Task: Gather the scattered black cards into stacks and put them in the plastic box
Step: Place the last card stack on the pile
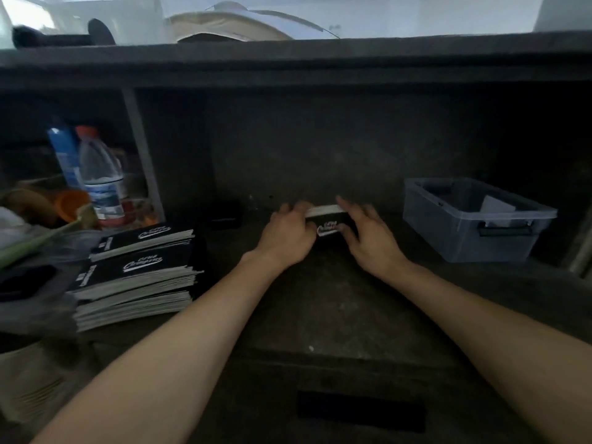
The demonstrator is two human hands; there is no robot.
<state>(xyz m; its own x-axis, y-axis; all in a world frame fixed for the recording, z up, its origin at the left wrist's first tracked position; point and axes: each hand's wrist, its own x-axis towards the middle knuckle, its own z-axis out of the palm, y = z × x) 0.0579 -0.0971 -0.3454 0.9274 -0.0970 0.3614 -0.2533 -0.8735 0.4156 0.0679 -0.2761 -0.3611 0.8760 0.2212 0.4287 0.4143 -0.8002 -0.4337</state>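
Head view, task partly done. The dark bench (320,315) fills most of my view, with an open shelf recess behind it. At its left edge lies the large pile of black cards (137,274), several squared stacks laid one on another and slightly fanned, white edges showing. I judge these to be gathered but not yet boxed. A water bottle (99,174) and other clutter stand behind them. At the right of the bench, well apart from the pile, sits the plastic box (448,232), translucent grey and lidless. Something pale and flat rests inside, but I cannot tell whether it is cards. In the centre, the left hand (288,235) and the right hand (371,238) meet around the small stack (326,219), the task's thing now being worked, held low over the bench between pile and box. The left fingers (296,208) curl round its left end. The right fingers (347,205) lie close together along its far right side, with the thumb at the near side, pinching it. I read this as squaring the stack. What remains, in my judgement, is carrying it rightward to the box, then the large pile.
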